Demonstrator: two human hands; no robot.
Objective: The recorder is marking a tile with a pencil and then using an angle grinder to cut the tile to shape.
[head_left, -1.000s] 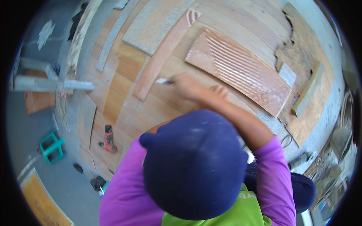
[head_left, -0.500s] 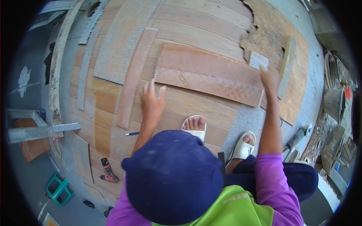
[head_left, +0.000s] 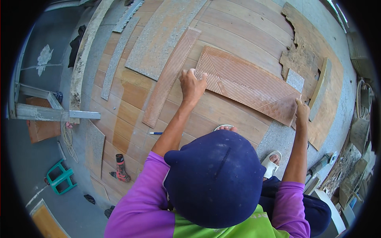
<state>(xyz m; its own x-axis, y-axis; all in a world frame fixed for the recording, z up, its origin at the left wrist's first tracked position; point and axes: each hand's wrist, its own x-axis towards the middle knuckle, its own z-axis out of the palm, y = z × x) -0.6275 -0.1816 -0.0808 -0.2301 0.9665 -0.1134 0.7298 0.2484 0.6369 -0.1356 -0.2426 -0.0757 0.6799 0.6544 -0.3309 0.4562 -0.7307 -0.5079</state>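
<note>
My left hand point(head_left: 192, 83), fingers apart and bent, is at the left end of a wide, ridged pinkish board point(head_left: 248, 83), appearing to touch its corner. My right hand point(head_left: 301, 111) grips that board's right end. A narrow ridged board point(head_left: 168, 83) lies left of it. A blue pen point(head_left: 158, 133) lies below my left hand, beside my forearm. A red-and-black drill point(head_left: 122, 171) rests on the plank floor at lower left.
Grey speckled panels point(head_left: 149, 43), broken plywood point(head_left: 329, 95) and a wooden batten point(head_left: 320, 89) surround the boards. A metal frame point(head_left: 43, 113) and green stool point(head_left: 59, 178) stand left. An angle grinder point(head_left: 321, 162) and scrap pieces point(head_left: 357, 178) lie right.
The pen, earlier in my right hand, now lies on the floor. My right hand has moved to the wide board's right end; my left hand has reached up to its left end.
</note>
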